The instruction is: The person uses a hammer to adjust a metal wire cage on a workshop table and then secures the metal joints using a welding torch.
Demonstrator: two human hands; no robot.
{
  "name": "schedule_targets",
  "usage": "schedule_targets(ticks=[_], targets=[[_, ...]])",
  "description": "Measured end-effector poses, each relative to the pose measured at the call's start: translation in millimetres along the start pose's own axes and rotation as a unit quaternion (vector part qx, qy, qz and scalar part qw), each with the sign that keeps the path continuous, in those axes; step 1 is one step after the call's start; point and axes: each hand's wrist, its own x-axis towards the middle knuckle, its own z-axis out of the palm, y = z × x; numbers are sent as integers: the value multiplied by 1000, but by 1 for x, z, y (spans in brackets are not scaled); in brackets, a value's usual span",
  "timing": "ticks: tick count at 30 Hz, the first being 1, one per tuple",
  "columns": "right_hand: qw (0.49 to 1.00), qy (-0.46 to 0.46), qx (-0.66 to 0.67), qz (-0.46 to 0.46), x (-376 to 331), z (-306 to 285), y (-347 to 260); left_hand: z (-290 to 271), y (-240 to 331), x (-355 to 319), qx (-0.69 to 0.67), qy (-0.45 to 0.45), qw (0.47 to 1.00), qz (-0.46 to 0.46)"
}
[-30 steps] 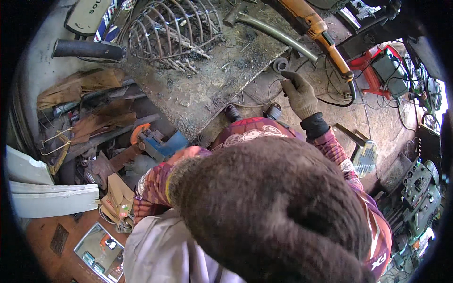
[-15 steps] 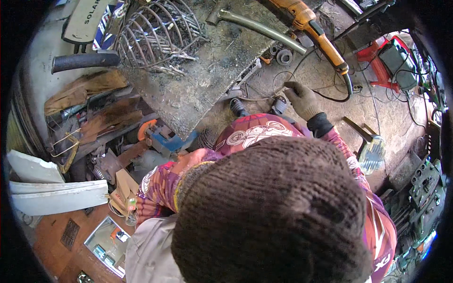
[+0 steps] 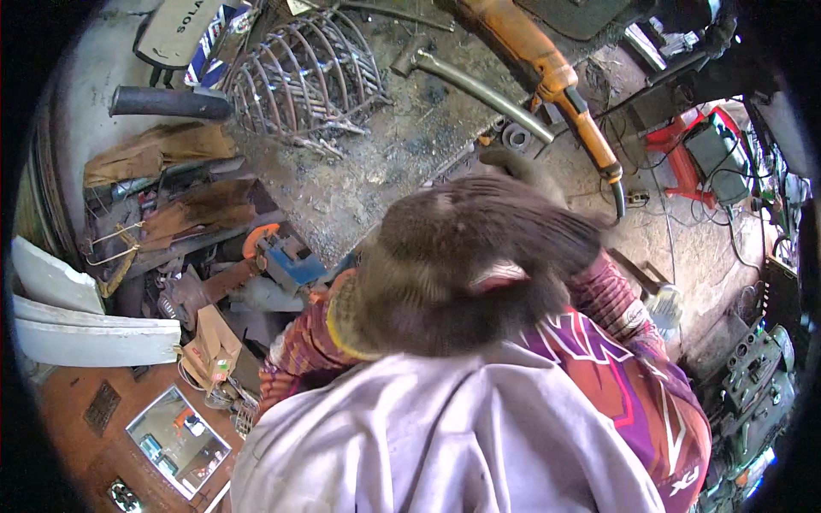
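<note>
A dark brown knit hat (image 3: 479, 222), blurred by motion, is up in front of my chest. My left hand (image 3: 366, 303), in a grey glove with a yellow cuff, is closed on its left side; the hat hides most of the fingers. My right hand (image 3: 534, 175), also gloved and smeared, is at the hat's far right edge, partly behind it. Whether it touches the hat I cannot tell. A pale grey cloth (image 3: 410, 427) hangs in folds over my front, below the hat.
A worn slab table (image 3: 342, 192) bears a cage of bent metal rods (image 3: 308, 81) and a hammer with a tube handle (image 3: 483, 92). An orange power tool (image 3: 556, 77) with a cord lies at the far right. Beyond is a red plastic chair (image 3: 684, 167) holding a dark box (image 3: 723, 150).
The hat has moved away from me, up the picture, and uncovers the pale cloth. My right hand has shifted slightly left, close to the hat.
</note>
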Motion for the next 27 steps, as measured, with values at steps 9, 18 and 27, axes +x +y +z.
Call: schedule_targets(ticks=[9, 18, 27], targets=[[931, 92, -348, -69, 233, 0, -117, -53, -90, -150, 272, 16, 904, -328], [820, -47, -568, 61, 345, 38, -111, -73, -103, -180, 159, 22, 945, -284], [819, -27, -570, 51, 351, 26, -93, -72, -115, -181, 120, 62, 966, -222]])
